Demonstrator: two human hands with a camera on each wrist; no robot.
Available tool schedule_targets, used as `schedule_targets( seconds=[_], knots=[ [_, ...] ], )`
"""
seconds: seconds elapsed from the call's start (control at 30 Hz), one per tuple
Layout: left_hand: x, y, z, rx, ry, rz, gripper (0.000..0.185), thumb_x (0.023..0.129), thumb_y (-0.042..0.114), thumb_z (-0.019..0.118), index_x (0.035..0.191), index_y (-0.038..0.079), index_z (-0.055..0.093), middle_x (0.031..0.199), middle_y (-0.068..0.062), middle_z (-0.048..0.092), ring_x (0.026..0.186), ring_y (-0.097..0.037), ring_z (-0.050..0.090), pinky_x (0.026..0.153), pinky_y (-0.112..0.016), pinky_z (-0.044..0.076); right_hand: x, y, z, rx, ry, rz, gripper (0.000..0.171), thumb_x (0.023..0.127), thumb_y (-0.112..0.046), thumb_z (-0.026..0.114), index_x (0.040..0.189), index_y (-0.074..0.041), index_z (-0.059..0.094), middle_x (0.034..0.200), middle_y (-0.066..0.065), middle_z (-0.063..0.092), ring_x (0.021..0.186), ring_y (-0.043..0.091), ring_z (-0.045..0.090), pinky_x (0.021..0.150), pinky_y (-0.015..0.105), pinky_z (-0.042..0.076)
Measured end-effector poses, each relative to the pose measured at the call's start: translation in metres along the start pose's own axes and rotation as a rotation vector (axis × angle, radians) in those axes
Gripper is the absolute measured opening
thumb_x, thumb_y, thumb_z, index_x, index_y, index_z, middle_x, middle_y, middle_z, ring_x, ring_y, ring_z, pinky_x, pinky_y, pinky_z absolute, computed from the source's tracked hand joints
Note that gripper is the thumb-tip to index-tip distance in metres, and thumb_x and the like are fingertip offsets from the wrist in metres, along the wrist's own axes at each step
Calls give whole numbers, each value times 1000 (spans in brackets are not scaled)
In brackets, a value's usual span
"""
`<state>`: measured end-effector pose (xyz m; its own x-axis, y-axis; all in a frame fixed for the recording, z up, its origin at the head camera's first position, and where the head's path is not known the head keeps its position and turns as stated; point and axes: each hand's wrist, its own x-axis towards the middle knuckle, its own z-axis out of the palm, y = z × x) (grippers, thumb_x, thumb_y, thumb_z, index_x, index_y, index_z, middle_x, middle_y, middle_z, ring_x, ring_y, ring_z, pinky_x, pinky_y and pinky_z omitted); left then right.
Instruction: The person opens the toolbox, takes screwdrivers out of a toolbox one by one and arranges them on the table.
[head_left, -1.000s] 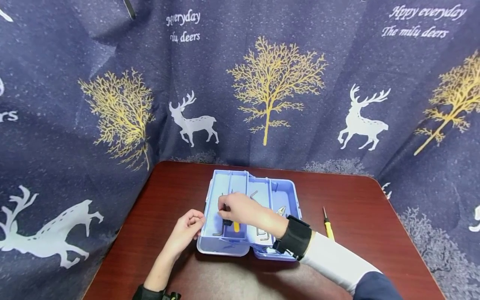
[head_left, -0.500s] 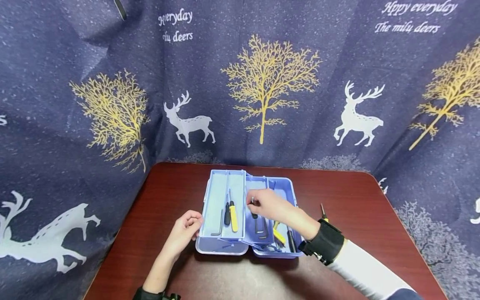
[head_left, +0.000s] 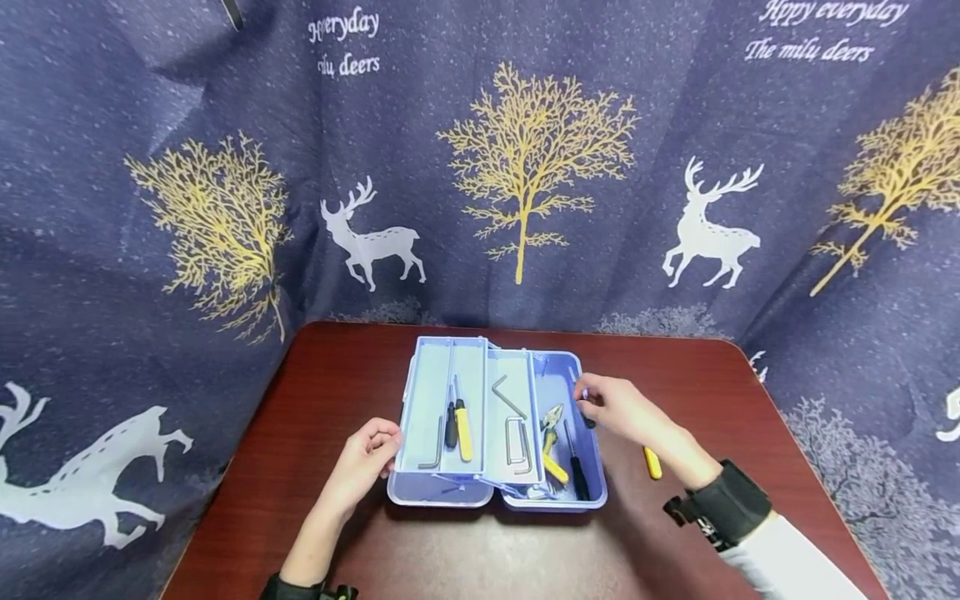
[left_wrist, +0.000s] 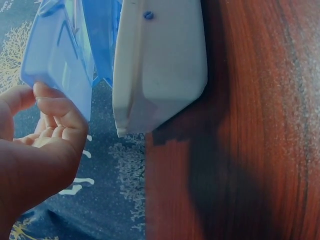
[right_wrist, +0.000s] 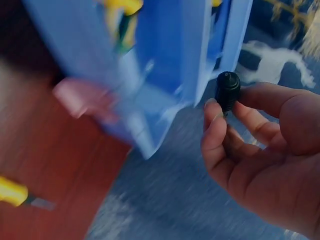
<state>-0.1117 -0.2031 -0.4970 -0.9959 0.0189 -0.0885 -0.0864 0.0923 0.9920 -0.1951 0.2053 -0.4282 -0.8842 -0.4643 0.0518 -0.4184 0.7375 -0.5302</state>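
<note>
right hand [head_left: 626, 410] pinches black tool [right_wrist: 227, 91], now lifted from middle tray to toolbox's [head_left: 495, 492] right edge | left hand [head_left: 367, 458] relaxed, fingers against left tray | extraction done

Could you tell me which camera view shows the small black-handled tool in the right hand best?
The right wrist view: the black-handled tool fills the foreground, its round butt end pinched by the right hand. The head view shows only a dark bit of it beside the blue toolbox. The left wrist view does not show it.
</note>
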Motion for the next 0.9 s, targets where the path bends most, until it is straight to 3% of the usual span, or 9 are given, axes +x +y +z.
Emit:
schedule_targets(
  seconds=[0.23, 0.5, 0.7, 0.9],
  knots=[
    [-1, 0, 1, 0, 9, -9, 15, 100, 2, 62, 111, -8, 58, 79, -9, 60, 61, -13, 53, 57, -23, 45, -25, 46, -22, -4, 50, 149, 8, 96, -5, 66, 101, -10, 64, 80, -2, 64, 66, 13, 54, 61, 32, 45],
    [-1, 1, 3, -4, 10, -5, 15, 101, 3, 62, 111, -8, 58, 80, -10, 60, 62, -13, 53, 58, -23, 45, -44, 88, -34, -13, 64, 258, 6, 97, -7, 65, 102, -7, 62, 78, 0, 63, 66, 16, 52, 60, 34, 42],
    [-1, 2, 2, -10, 11, -6, 14, 101, 2, 62, 110, -8, 57, 79, -8, 60, 61, -13, 53, 57, -22, 44, -56, 110, -25, -9, 75, 340, 13, 94, -9, 67, 101, -4, 57, 82, 5, 65, 72, 19, 56, 65, 36, 44],
    [-3, 1, 1, -13, 3, -2, 14, 101, 2, 61, 110, -8, 57, 78, -7, 59, 62, -12, 52, 57, -23, 44, -65, 130, -7, 34, 44, 422, 29, 95, -10, 68, 114, 8, 54, 91, 18, 68, 73, 23, 63, 64, 37, 53]
  ],
)
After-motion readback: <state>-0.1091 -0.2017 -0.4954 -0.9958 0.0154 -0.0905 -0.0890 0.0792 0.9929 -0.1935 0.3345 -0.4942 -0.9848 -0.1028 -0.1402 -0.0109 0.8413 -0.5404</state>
